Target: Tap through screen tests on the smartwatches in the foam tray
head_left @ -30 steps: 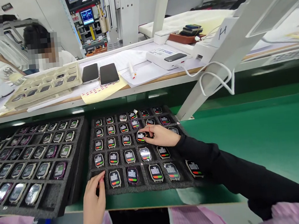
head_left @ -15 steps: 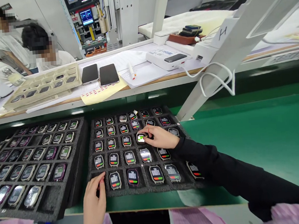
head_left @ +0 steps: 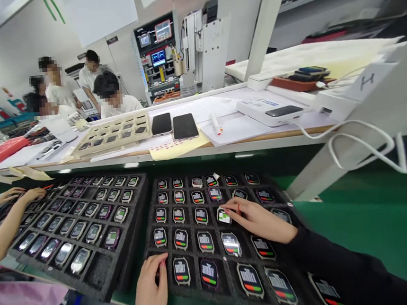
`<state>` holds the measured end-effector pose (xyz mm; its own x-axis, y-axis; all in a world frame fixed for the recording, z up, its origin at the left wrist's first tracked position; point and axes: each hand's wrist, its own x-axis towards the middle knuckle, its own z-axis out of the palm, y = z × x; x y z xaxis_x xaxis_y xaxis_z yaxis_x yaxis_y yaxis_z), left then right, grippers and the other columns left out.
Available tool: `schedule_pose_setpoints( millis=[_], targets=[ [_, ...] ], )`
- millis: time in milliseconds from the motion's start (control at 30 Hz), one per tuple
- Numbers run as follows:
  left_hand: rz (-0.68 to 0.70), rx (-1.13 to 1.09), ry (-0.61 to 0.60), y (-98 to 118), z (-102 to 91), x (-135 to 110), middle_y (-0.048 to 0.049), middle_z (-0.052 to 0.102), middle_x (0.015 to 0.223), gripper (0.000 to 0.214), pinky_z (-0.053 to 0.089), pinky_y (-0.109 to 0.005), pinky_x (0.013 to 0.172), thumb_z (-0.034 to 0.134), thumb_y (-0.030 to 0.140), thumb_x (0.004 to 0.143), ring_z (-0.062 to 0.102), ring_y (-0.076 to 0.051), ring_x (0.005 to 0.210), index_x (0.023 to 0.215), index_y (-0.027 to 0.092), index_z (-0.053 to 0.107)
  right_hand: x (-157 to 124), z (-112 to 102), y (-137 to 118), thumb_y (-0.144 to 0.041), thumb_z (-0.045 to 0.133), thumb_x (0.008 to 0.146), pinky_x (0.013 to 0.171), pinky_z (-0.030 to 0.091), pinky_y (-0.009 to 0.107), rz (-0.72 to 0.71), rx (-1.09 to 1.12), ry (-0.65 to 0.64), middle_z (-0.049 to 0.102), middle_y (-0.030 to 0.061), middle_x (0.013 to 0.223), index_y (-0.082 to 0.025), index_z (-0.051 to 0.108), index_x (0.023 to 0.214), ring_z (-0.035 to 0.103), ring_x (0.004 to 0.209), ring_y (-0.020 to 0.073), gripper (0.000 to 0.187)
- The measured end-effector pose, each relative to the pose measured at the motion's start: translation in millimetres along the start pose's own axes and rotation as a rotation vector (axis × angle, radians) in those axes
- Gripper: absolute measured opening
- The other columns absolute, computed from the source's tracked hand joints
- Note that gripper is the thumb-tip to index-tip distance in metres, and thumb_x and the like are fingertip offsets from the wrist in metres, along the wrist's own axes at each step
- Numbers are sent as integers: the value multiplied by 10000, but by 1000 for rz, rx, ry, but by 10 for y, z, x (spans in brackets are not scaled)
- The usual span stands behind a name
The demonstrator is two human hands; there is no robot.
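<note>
My right hand [head_left: 259,219] reaches over a black foam tray [head_left: 224,259] of smartwatches, its fingers stretched out. Its fingertips touch the top and screen of one smartwatch [head_left: 224,215], which lies in its slot and shows a bright white and green display. Surrounding watches, such as this smartwatch [head_left: 206,241], have dark screens with white text and red and green bars. At the tray's near left corner rests my left hand [head_left: 151,286], fingertips on the foam edge, thumb a little apart, nothing visible in it. My right sleeve covers part of the tray's right side.
A second foam tray [head_left: 107,290] of watches stands to the left; a co-worker's hands [head_left: 32,195] are at its far side. On the shelf behind lie two phones [head_left: 185,126], a beige compartment tray [head_left: 116,137] and a white box [head_left: 269,113]. A slanted post [head_left: 315,166] with a white cable rises at right.
The view has shifted, so the trays sit lower and farther right. A co-worker's hands now show at the left. My hands stay at the same watch and tray corner.
</note>
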<state>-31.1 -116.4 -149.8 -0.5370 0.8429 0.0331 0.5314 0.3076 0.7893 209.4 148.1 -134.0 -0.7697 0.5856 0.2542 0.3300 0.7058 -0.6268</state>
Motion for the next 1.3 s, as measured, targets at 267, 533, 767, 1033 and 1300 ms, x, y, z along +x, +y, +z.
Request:
schedule_pose_setpoints(
  millis=[267, 533, 767, 1033, 1300],
  targets=[
    [-58, -44, -88, 164, -17, 28, -94, 646, 999, 409, 523, -346, 796, 367, 482, 984, 644, -223, 871, 1068, 232, 680, -144, -112, 44, -584, 443, 942, 986, 535, 484, 139, 82, -17, 651, 77, 1285, -208, 690, 1251, 650, 1125, 335, 546],
    [2, -4, -128, 281, 1, 83, -83, 665, 1035, 357, 488, -368, 901, 380, 417, 982, 633, -231, 990, 1039, 225, 676, -768, -743, 97, -700, 474, 871, 887, 601, 450, 292, 19, -40, 748, 61, 1063, -235, 798, 1021, 721, 956, 345, 586],
    [51, 53, -70, 113, 96, 145, -51, 688, 1094, 352, 490, -334, 861, 465, 481, 946, 639, -217, 992, 1106, 244, 670, -1539, -855, -215, -576, 474, 949, 946, 572, 424, 514, 21, 151, 725, 48, 1149, -244, 741, 1121, 679, 1075, 309, 460],
    [56, 354, 154, 125, 321, 132, 1, 653, 754, 351, 431, -292, 624, 478, 454, 909, 609, -179, 660, 1110, 232, 659, -2087, -110, -355, -344, 387, 1071, 1141, 355, 525, 435, 27, 611, 687, 52, 1230, -263, 662, 1233, 562, 1251, 268, 329],
    [262, 385, 227, 126, 364, 197, 2, 630, 748, 255, 420, -263, 603, 499, 338, 940, 553, -135, 591, 1064, 200, 672, -2186, -17, -538, -174, 347, 1058, 1192, 180, 612, 301, -35, 568, 680, 31, 1244, -283, 584, 1351, 487, 1328, 281, 393]
  ],
)
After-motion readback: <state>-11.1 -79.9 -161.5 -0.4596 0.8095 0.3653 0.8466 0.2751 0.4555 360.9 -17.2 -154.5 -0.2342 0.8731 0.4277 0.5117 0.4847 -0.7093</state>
